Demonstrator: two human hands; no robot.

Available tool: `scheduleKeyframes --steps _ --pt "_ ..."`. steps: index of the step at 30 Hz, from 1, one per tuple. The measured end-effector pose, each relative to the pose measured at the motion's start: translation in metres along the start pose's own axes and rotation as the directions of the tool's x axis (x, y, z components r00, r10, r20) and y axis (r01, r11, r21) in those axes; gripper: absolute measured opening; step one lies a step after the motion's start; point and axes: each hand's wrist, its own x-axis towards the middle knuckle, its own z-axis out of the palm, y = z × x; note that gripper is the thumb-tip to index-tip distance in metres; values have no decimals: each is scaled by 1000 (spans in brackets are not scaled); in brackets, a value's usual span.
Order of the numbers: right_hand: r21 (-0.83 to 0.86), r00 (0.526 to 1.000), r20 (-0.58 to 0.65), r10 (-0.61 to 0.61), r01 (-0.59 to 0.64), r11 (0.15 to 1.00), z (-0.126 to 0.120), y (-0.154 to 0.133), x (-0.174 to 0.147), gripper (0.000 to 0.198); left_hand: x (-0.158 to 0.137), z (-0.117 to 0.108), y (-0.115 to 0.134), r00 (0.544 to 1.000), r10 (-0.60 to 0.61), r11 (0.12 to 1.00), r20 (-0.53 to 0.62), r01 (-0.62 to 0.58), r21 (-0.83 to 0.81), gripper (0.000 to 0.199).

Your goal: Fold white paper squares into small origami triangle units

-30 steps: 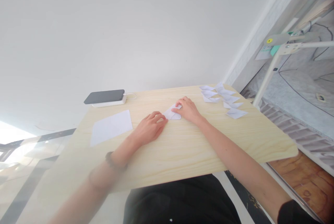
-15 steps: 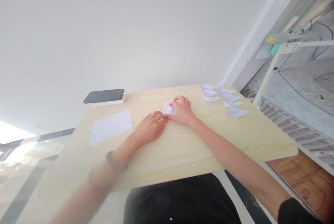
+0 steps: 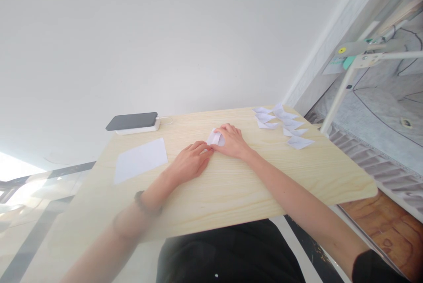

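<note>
Right grip (image 3: 233, 142) holds folded paper (image 3: 214, 137), left grip (image 3: 191, 159) touching.

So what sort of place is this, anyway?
Probably a room in someone's home: a small wooden table stands by a plain white wall, and pleated grey cloth to the right looks like a bed or sofa cover.

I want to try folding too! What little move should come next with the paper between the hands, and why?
Perhaps the right hand should gently press the fold down: the small, white, folded paper seems not quite flat, that hand's thumb and finger are on it, and the left hand's fingertips touch its near corner.
</note>
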Motion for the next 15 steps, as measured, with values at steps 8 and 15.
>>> scheduleKeyframes --steps 8,15 --pt "-71 1000 -12 -24 23 997 -3 0 1 44 0 0 2 999 -26 1000 22 26 -8 29" --pt "-95 999 -2 -32 32 995 -3 2 0 48 0 0 1 1000 -7 1000 5 7 -26 30"
